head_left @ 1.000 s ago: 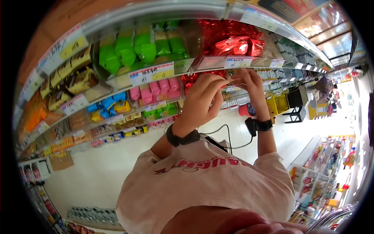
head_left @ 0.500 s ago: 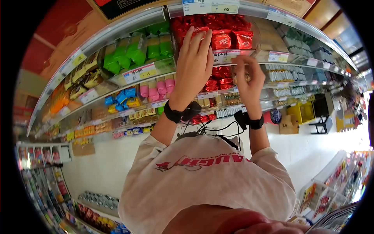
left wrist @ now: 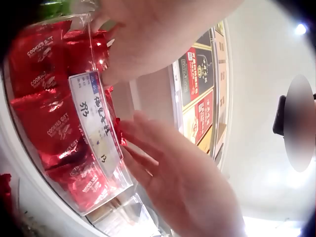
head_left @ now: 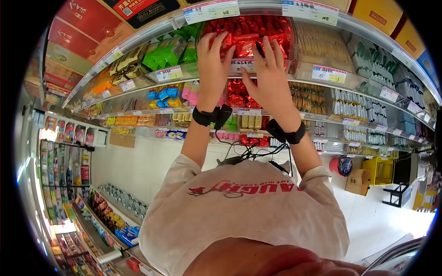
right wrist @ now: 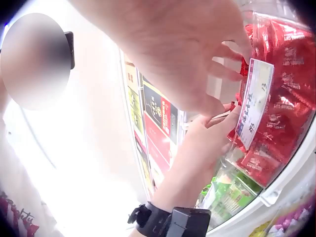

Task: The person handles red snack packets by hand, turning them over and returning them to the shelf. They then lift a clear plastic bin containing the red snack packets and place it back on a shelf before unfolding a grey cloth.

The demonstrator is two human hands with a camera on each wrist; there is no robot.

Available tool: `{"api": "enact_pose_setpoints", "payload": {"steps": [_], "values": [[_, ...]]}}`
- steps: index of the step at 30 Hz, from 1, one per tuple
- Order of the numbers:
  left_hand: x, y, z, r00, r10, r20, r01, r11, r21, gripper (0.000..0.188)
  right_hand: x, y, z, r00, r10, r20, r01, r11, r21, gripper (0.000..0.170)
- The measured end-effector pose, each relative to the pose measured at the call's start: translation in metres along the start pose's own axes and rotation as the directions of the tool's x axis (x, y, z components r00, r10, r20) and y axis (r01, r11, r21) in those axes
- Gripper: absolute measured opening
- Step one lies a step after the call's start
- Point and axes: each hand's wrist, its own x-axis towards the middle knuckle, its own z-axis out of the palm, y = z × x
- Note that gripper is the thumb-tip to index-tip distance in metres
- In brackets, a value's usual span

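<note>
Both hands reach over the front of a clear plastic bin of shiny red cookie packets. My left hand has its fingers extended onto the packets at the bin's left side. On the other side, my right hand lays its slightly bent, spread fingers on packets near the front. Several red packets lie between the two hands. "Cookies gift" lettering shows on the packets through the bin's front in the left wrist view. A price label is fixed to that front. Some fingertips are hidden among the packets.
Green packets fill the bin to the left, and tan flat packs the one to the right. Lower shelves hold more snacks. Boxes stand above. A cardboard box and yellow crate are on the floor.
The hands came together near the bin earlier, then parted; the left hand reached the red packets first. Now the right hand has moved up onto them too. The view has turned to the right.
</note>
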Motion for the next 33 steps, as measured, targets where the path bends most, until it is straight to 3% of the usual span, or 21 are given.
{"api": "enact_pose_setpoints", "payload": {"steps": [5,6,8,9,12,17,21,24,28,31,33], "values": [[0.004,0.005,-0.006,0.996,-0.011,0.083,0.012,1.0,-0.01,0.036,-0.002,0.012,-0.005,1.0,-0.014,0.017,0.012,0.992,0.128,0.053],[0.006,0.007,-0.009,0.996,0.02,0.082,-0.025,0.998,0.06,0.036,-0.004,0.015,-0.008,1.0,-0.016,0.011,0.014,0.989,0.15,0.051],[0.005,0.012,-0.011,0.994,-0.033,0.1,0.031,0.999,0.022,0.035,-0.005,0.022,-0.016,1.0,-0.015,-0.008,0.016,0.982,0.186,0.048],[0.006,0.014,-0.012,0.992,-0.057,0.109,0.057,0.998,0.0,0.034,-0.005,0.025,-0.019,0.999,-0.034,-0.029,0.039,0.985,0.169,0.047],[0.007,0.009,-0.014,0.993,0.083,0.086,-0.1,0.969,0.227,0.033,-0.005,0.031,-0.019,0.996,-0.071,-0.051,0.076,0.991,0.109,0.047],[0.009,0.01,-0.012,0.999,0.002,0.045,-0.01,0.984,0.179,0.032,-0.013,0.033,-0.007,0.999,-0.028,-0.023,0.028,0.999,0.02,0.048],[0.009,0.006,-0.014,0.989,-0.03,0.144,0.006,0.987,0.162,0.03,-0.012,0.03,-0.005,0.999,-0.02,-0.036,0.019,0.999,-0.031,0.05],[0.009,-0.005,-0.022,0.97,0.002,0.243,-0.031,0.993,0.116,0.037,-0.015,0.029,0.0,0.998,-0.038,-0.047,0.034,0.996,-0.081,0.049],[-0.002,0.008,-0.042,0.994,0.069,0.082,-0.072,0.997,0.036,0.05,-0.018,0.026,0.0,0.995,-0.05,-0.086,0.047,0.998,-0.046,0.048],[-0.027,0.014,-0.083,0.991,-0.022,0.132,0.045,0.984,-0.174,0.04,-0.016,0.009,0.005,0.987,-0.023,-0.161,0.031,0.998,0.049,0.048],[-0.05,0.001,-0.108,0.961,-0.022,0.274,0.118,0.934,-0.338,0.031,-0.012,-0.015,0.011,0.984,-0.061,-0.168,0.07,0.997,0.045,0.049]]}}
